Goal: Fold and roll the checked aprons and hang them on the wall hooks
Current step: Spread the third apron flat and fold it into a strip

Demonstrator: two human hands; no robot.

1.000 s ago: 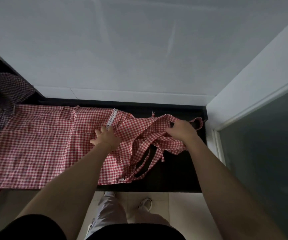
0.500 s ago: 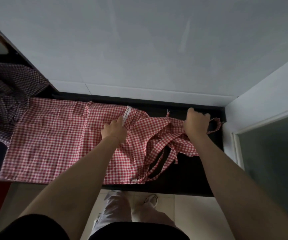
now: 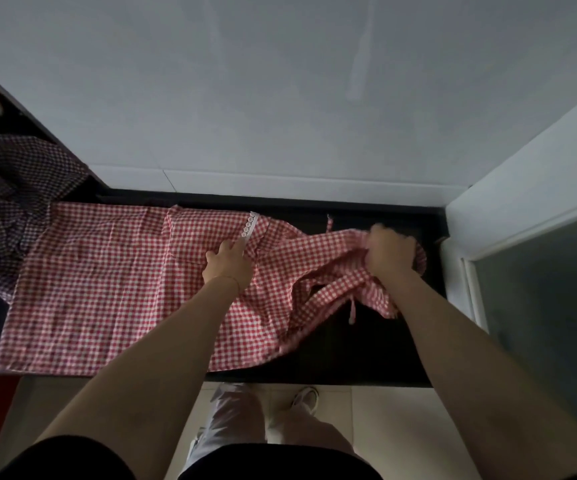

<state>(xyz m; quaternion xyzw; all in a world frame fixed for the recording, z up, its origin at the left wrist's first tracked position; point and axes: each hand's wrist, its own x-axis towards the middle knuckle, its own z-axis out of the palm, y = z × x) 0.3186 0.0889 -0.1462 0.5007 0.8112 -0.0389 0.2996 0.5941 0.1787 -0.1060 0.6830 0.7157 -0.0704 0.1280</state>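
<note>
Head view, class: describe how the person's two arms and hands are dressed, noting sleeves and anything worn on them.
Both forearms are bare to the bottom edge of the picture, with no sleeves in sight. The left hand and right hand wear no gloves, and no rings or watch show. A thin line crosses the left wrist; whether it is a band is unclear.

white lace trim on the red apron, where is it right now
In the head view the white lace trim sits mid-frame near the red apron's far edge, just beyond the left hand's fingertips.

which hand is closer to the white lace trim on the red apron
Left. The left hand rests on the red apron just below the white lace trim; the right hand grips bunched straps well to its right.
</note>
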